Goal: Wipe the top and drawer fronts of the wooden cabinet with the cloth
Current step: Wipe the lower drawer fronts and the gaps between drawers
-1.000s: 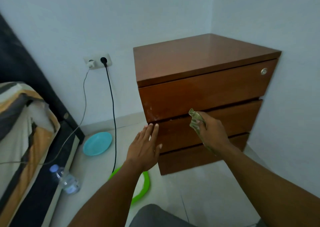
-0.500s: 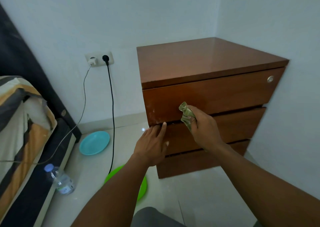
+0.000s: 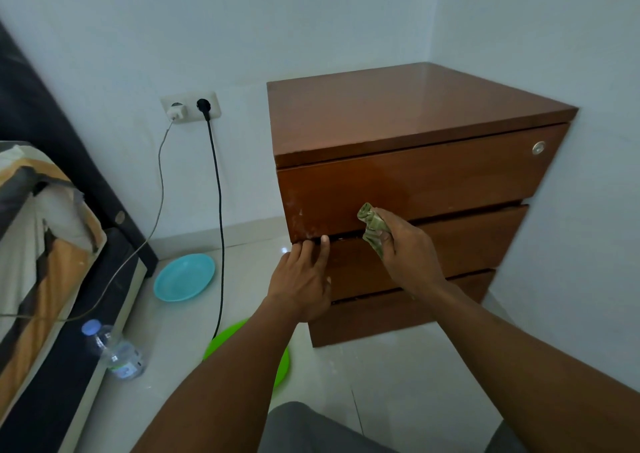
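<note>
The wooden cabinet [image 3: 415, 113] stands in the room's corner, its three drawer fronts facing me. My right hand [image 3: 407, 248] grips a bunched green cloth [image 3: 372, 225] and presses it on the lower edge of the top drawer front [image 3: 433, 182]. My left hand [image 3: 303, 279] rests on the cabinet's left side, fingertips hooked into the gap above the middle drawer front [image 3: 460, 244]. The bottom drawer front [image 3: 398, 314] is partly hidden by my arms.
A wall socket [image 3: 190, 108] holds a white charger and a black plug, whose cables run down to the floor. A blue plate [image 3: 183, 277], a green plate [image 3: 225, 343] and a plastic bottle [image 3: 116, 352] lie on the tiled floor. A bed [image 3: 45, 244] is at left.
My right hand carried the cloth up from the middle drawer to the top drawer's lower edge. My left hand moved forward until its fingertips reached the gap under the top drawer.
</note>
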A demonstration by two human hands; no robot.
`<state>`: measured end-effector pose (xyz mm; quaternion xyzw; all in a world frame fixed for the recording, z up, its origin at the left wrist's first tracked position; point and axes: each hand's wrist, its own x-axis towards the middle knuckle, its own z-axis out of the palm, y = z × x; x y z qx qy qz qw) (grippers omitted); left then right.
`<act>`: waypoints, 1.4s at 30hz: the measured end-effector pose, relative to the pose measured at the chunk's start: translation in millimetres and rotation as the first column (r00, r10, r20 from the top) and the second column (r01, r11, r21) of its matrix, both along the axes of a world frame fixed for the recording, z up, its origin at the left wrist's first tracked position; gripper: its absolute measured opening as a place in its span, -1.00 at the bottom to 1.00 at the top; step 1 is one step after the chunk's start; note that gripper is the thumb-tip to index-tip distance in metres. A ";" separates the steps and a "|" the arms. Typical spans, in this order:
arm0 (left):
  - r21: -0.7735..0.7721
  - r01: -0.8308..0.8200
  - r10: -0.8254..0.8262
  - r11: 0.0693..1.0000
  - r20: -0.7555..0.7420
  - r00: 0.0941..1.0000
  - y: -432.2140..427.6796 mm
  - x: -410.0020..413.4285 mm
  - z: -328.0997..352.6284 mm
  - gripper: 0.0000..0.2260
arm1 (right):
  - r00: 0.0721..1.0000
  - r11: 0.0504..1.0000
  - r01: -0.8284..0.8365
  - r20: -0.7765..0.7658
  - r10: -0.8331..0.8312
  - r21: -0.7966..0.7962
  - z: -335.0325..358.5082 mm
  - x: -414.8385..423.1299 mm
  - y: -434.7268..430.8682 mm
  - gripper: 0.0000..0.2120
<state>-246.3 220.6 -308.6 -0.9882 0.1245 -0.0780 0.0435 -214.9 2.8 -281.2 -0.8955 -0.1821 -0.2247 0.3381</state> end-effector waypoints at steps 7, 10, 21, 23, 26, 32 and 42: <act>-0.046 -0.012 0.014 0.999 0.033 0.999 -1.1 -2.1 -4.8 -0.32 | 1.000 1.000 0.010 -0.029 -0.010 -0.003 -5.0 -1.1 4.4 -0.60; -0.145 -0.025 0.033 0.989 0.052 0.998 -1.4 -3.6 -9.1 -0.34 | 1.000 1.000 0.009 -0.030 -0.010 -0.003 -5.4 -2.3 5.2 -0.60; -0.119 -0.053 0.061 0.991 0.060 0.996 -4.5 -0.4 -4.6 -0.37 | 0.998 1.000 -0.014 -0.057 0.013 -0.012 -10.7 -4.5 5.1 -0.61; -0.087 -0.056 0.061 0.995 0.056 0.997 -4.7 1.1 -2.8 -0.37 | 0.998 1.000 -0.018 -0.062 0.017 -0.015 -11.3 -5.5 5.2 -0.61; -0.058 -0.070 0.074 0.996 0.063 0.995 -7.6 0.0 -0.3 -0.35 | 0.997 1.000 -0.014 -0.074 0.012 -0.022 -11.4 -6.8 5.2 -0.60; -0.034 -0.118 0.120 0.992 0.068 0.990 -17.3 -6.5 5.2 -0.31 | 0.997 0.999 -0.014 -0.072 0.011 -0.037 -7.9 -10.8 5.7 -0.59; -0.105 -0.134 0.137 0.985 0.020 0.990 -22.9 -19.3 15.4 -0.28 | 0.998 0.992 -0.061 -0.042 0.057 -0.108 4.8 -18.9 1.8 -0.57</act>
